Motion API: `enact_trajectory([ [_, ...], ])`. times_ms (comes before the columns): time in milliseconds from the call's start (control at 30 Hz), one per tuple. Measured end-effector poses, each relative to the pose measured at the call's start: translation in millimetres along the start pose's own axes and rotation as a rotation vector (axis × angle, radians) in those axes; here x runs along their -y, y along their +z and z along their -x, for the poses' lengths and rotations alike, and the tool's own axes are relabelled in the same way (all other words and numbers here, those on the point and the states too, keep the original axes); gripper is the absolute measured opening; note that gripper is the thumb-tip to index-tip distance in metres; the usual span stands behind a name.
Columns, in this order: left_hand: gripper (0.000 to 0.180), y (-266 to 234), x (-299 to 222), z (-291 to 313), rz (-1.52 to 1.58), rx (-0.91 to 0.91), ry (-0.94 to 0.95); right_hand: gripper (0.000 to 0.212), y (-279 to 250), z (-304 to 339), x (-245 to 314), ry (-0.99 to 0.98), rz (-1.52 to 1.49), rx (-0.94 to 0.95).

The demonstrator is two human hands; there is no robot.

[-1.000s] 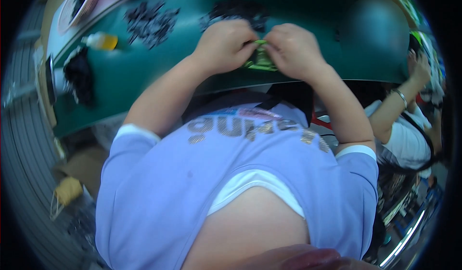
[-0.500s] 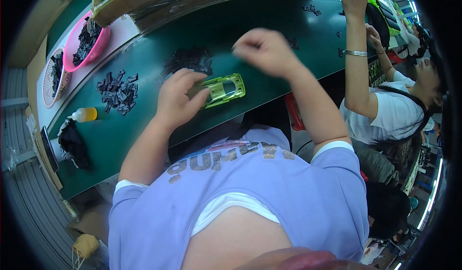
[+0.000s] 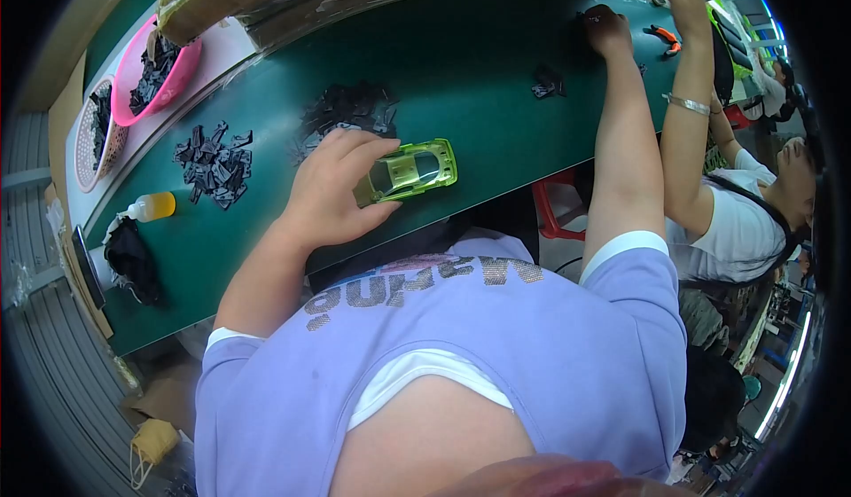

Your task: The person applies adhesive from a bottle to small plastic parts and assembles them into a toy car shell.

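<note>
A translucent green toy car body (image 3: 424, 168) lies on the green tabletop in front of me. My left hand (image 3: 332, 187) is around its left end, the thumb along the near side and the fingers along the far side. Far off to the right, my right hand (image 3: 608, 34) reaches down at the back of the table, where a little heap of black pieces lay. Its fingers look curled downward, and whatever is in them is hidden. Just beyond my left hand spreads a heap of black plastic parts (image 3: 350, 107).
More black parts (image 3: 213, 167) lie at the left, and a small cluster (image 3: 548, 81) lies toward the right. A pink basket (image 3: 188, 64), a white basket (image 3: 84, 162) and a yellow-filled bottle (image 3: 152, 206) stand left. Orange-handled pliers (image 3: 665, 39) lie beside a co-worker's arm (image 3: 688, 76).
My right hand has gone from above the car to the far right of the table. My left hand has spread wider around the car's end. The co-worker's raised arm has shifted rightward.
</note>
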State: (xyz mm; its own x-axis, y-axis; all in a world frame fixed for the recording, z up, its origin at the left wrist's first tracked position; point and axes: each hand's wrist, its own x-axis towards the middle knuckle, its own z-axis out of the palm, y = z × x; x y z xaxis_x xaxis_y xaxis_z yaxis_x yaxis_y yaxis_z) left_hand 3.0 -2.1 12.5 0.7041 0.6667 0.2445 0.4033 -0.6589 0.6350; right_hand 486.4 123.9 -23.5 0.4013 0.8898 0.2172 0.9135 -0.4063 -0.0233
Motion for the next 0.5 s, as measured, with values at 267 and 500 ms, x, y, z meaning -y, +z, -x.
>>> enact_trajectory([
  [267,0.057,-1,9,-1,-0.059,0.005,0.046,0.027,-35,52,21,-0.055,-0.632,0.068],
  [500,0.058,9,15,4,-0.104,-0.069,0.089,0.01,-103,234,161,-0.757,-0.94,0.268],
])
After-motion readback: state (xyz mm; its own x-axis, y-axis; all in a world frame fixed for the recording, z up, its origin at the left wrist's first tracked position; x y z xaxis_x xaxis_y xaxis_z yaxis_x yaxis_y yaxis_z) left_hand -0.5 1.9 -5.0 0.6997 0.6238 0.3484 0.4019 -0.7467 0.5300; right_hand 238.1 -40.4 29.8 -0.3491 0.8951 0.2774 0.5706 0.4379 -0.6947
